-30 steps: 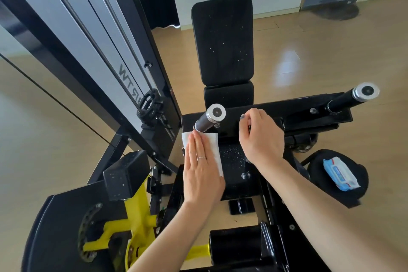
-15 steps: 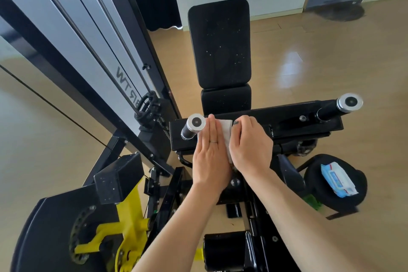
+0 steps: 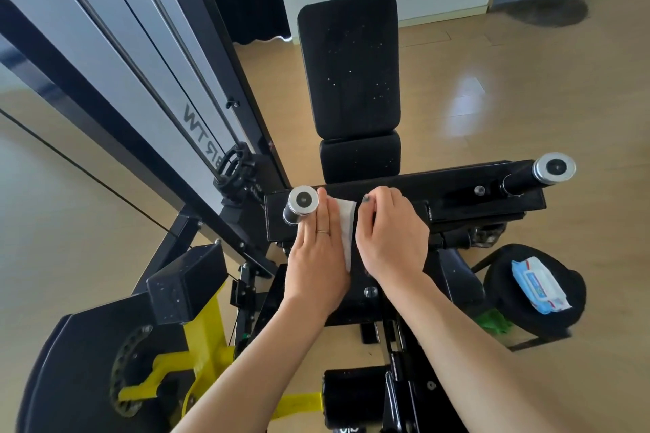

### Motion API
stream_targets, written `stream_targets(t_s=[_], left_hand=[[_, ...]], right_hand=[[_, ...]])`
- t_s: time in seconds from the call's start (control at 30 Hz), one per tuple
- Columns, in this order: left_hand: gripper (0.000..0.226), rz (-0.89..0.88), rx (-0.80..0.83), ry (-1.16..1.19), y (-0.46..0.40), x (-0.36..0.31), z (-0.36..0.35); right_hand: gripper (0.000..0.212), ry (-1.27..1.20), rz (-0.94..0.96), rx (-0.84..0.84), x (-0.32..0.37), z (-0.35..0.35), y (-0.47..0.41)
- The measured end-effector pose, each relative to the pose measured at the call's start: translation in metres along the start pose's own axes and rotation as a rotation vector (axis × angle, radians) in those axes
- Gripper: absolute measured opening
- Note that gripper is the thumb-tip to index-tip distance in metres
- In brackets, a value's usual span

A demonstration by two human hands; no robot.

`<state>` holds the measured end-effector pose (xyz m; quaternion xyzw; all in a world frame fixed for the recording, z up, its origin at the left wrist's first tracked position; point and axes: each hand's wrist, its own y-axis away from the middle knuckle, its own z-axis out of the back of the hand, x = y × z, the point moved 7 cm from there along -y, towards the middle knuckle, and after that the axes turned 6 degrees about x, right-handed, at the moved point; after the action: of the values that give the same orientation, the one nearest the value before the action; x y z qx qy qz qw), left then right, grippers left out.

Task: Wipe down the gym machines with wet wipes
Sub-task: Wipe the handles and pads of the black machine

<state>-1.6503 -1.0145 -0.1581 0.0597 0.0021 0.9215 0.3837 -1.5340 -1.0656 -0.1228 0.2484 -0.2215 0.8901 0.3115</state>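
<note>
Both hands had slid up onto the black crossbar (image 3: 404,200); my flat left hand (image 3: 318,257) pressed the wipe (image 3: 345,221), my right hand (image 3: 392,235) curled beside it. The wipes pack (image 3: 538,286) lay on a round pad (image 3: 506,278).

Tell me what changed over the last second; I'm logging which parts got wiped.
The left hand slid the wet wipe from the lower plate up onto the black crossbar, beside the left chrome-capped handle, fingers pressing it flat. The right hand kept resting on the bar, and the left hand closed in beside it. The pack of wipes stayed on the round black pad.
</note>
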Motion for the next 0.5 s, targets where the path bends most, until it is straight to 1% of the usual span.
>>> stream_targets(t_s=[0.13, 0.2, 0.27, 0.4, 0.5], left_hand=[[0.087, 0.02, -0.009, 0.002, -0.026, -0.005, 0.008], [0.088, -0.025, -0.004, -0.033, -0.042, -0.007, 0.008], [0.087, -0.081, -0.011, -0.015, -0.044, -0.006, 0.004], [0.092, -0.157, -0.003, 0.044, 0.002, 0.007, -0.011], [0.089, -0.186, -0.058, 0.061, 0.029, 0.028, -0.019]], right_hand=[[0.027, 0.013, -0.001, 0.006, 0.001, -0.001, -0.001], [0.025, 0.026, 0.004, 0.01, 0.001, -0.001, -0.001], [0.026, 0.042, 0.007, 0.007, 0.002, 0.001, -0.001], [0.026, 0.059, 0.001, -0.011, 0.001, 0.001, 0.001], [0.027, 0.054, 0.009, -0.031, 0.002, 0.002, 0.002]])
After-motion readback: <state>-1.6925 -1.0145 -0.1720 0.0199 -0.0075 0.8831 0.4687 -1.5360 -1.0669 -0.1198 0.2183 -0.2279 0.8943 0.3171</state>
